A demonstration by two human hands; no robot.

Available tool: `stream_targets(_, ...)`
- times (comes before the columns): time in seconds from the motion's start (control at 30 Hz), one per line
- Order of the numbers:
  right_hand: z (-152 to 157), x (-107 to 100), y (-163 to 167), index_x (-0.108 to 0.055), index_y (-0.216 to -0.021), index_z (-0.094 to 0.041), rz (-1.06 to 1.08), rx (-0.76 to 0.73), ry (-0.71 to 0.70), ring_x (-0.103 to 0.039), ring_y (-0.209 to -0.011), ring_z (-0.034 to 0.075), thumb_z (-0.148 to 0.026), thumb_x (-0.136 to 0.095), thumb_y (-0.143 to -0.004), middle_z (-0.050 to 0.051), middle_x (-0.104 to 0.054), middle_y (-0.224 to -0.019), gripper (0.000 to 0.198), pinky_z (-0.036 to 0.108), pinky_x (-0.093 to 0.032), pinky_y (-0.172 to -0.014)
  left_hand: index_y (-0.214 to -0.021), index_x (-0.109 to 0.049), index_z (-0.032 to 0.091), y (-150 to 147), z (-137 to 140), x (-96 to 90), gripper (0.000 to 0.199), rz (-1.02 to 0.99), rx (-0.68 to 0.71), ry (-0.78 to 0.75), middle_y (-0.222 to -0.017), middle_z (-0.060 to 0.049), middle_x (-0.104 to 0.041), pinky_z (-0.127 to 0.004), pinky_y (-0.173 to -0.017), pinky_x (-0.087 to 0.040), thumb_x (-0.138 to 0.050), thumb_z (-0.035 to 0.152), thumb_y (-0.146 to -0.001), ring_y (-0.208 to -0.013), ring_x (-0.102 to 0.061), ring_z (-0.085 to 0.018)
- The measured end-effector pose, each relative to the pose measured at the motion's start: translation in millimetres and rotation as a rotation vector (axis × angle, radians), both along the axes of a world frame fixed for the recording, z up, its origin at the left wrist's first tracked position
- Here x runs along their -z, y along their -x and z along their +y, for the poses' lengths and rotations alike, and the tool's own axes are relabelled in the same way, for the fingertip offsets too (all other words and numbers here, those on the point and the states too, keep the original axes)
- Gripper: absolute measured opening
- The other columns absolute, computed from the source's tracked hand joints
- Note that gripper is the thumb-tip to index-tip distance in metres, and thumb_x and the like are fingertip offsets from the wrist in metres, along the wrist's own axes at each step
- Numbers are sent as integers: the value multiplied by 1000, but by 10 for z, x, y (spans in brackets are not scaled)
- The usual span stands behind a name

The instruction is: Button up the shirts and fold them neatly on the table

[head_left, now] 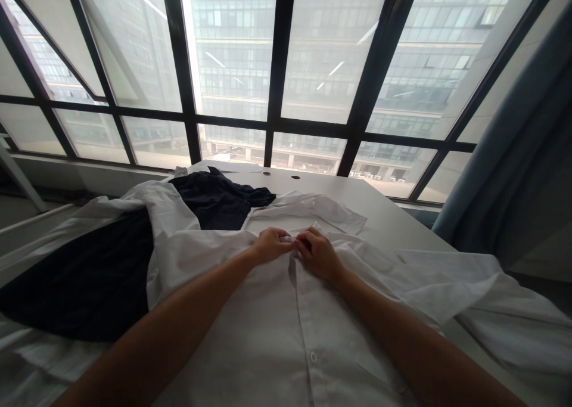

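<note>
While fingers (305, 236) pinch it, the shirt (263, 329) runs lengthwise toward windows (330, 55).

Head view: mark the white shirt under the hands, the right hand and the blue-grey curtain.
White shirt (268, 320): head view, on its front, left of the button strip.
Right hand (319, 253): head view, on its back.
Blue-grey curtain (509, 162): head view, on its hanging cloth.

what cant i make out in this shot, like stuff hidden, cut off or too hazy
Whether a button is caught where the left hand and right hand pinch the shirt: head view, hidden by the hands.
The shirt's near end: head view, cut off by the bottom edge.
Whether the dark cloth is one piece: head view, white cloth lies across it.
Details of the building: head view, hazy through the glass.
</note>
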State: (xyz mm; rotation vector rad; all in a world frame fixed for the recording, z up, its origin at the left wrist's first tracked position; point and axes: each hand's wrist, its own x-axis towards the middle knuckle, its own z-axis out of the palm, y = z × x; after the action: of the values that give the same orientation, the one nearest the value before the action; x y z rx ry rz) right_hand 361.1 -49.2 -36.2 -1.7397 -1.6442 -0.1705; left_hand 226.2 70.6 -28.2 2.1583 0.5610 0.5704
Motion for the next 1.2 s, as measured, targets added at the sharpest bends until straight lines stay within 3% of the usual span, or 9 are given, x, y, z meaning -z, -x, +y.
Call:
stream_targets(0.1,-9,0,7,-61,-86,-20,-34,10,23,-55,-76,15,-27,-49,-90,4,-58,-90,14,25,-43,-71,-77,-72,12,-5,1,-4,32,27,22,-68,-58,3,-58,-21,-64,-42,-62,42,-72,-62,-53,-13)
stream_targets(0.27,-21,-5,13,-58,-85,-20,-111,14,64,-53,-71,13,-27,-50,-90,3,-56,-89,12,24,-39,-64,-69,-68,15,-33,-16,-2,25,100,41,-316,-58,2,-59,-31,-89,-39,-57,37,-77,-67,-55,-15)
stream_targets(0.37,-19,-3,-2,-58,-84,-20,-118,14,38,-53,-71,14,-26,-51,-89,3,-56,-88,11,24,-40,-64,-65,-65,16,-47,-24,2,26,131,2,-391,-57,1,-59,-34,-93,-37,-56,36,-79,-68,-55,-16)
stream_targets(0.63,-4,33,-39,-64,-85,-19,-83,-28,-27,-56,-71,14,-25,-57,-86,3,-60,-85,10,24,-43,-67,-64,-64,16,-36,-21,-33,26,107,2,-264,-53,4,-53,-26,-79,-40,-56,35,-79,-63,-54,-14)
stream_targets(0.87,-13,4,-29,-69,-93,-20,-73,-42,-7,-60,-75,15,-24,-55,-88,4,-64,-90,15,25,-45,-71,-67,-67,15,-36,-10,-4,24,80,-32,-250,-55,3,-55,-25,-74,-40,-58,35,-78,-62,-52,-13)
stream_targets(1.07,-21,-19,12,-68,-96,-22,-75,51,62,-61,-79,16,-24,-55,-87,5,-65,-97,17,26,-44,-72,-72,-70,16,-50,9,34,21,38,-34,-279,-62,2,-62,-25,-76,-41,-60,33,-77,-67,-57,-15)
stream_targets(1.2,-3,-2,-12,-68,-97,-22,-18,35,99,-61,-83,16,-25,-53,-87,4,-65,-98,18,26,-44,-74,-74,-72,17,-51,5,40,21,36,-29,-318,-65,1,-66,-26,-82,-41,-62,35,-78,-72,-60,-16)
